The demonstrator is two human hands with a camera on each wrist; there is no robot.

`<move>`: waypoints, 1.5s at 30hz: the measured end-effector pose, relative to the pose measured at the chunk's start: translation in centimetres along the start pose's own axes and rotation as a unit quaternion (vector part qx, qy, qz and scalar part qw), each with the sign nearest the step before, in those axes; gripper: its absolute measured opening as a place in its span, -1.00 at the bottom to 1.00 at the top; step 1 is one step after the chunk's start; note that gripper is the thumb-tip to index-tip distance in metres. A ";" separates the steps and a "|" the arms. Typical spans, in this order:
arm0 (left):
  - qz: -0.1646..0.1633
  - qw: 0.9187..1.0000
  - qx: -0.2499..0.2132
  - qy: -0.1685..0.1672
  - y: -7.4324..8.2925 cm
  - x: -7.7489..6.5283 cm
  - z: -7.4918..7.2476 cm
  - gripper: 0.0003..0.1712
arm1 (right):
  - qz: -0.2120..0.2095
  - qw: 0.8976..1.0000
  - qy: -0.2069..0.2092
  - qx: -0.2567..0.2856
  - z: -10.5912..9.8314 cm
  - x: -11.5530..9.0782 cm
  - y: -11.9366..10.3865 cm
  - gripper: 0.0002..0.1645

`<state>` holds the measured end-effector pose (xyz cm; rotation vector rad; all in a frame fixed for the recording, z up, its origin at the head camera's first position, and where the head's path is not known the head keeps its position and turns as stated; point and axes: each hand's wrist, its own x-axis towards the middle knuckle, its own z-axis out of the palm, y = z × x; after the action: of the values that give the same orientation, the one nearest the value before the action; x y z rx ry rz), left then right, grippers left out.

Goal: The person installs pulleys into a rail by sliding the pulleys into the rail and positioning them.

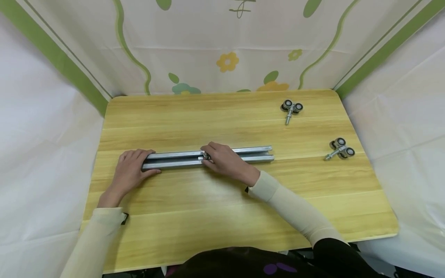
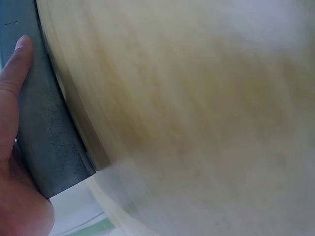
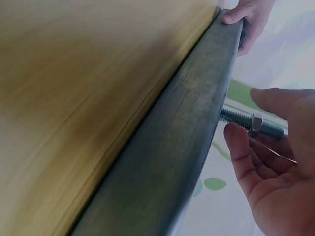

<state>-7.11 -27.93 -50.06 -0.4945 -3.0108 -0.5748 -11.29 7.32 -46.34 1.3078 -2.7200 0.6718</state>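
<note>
A metal channel rail (image 1: 180, 159) lies lengthwise on the table, its slot facing up. At its left end, my left hand (image 1: 130, 170) grips it, with the thumb (image 2: 19, 61) along the near side and the fingers over the far side. A threaded bolt (image 3: 236, 118) with a hex nut (image 3: 256, 123) stands out of the slot near the middle. My right hand (image 1: 224, 160) has its fingers curled round this bolt; one digit is apart from it in the right wrist view. Whatever the bolt joins inside the rail is hidden.
Two loose roller trolleys, each with small wheels and a bolt, lie to the right: one trolley (image 1: 291, 109) near the back edge, another trolley (image 1: 340, 149) near the right edge. The wooden table (image 1: 208, 224) has a patterned cloth (image 1: 194, 34) behind it and white cloth at both sides.
</note>
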 end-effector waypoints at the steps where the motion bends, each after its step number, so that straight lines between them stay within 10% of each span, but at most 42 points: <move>1: 0.003 1.000 0.003 0.001 0.0 0.0 0.0 -0.19 | -0.002 1.000 0.005 -0.004 -0.1 -0.2 0.2 -0.51; 12: 0.007 0.999 0.017 -0.033 0.4 0.0 -0.6 -0.08 | 0.010 0.996 0.070 -0.050 -2.1 -3.8 3.9 -0.43; 21: 0.030 0.999 -0.033 -0.026 2.0 1.0 -2.0 -0.09 | 0.087 0.995 0.011 -0.041 -3.4 -6.7 7.5 -0.21; 45: 0.176 0.984 -0.037 -0.012 11.0 8.6 -3.0 -0.31 | 0.139 0.989 -0.044 -0.004 -2.4 -9.3 9.2 -0.11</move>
<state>-11.85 -16.77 -42.61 -1.0152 -2.8275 -0.6539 -12.58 20.17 -49.61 0.9872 -3.0062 0.6342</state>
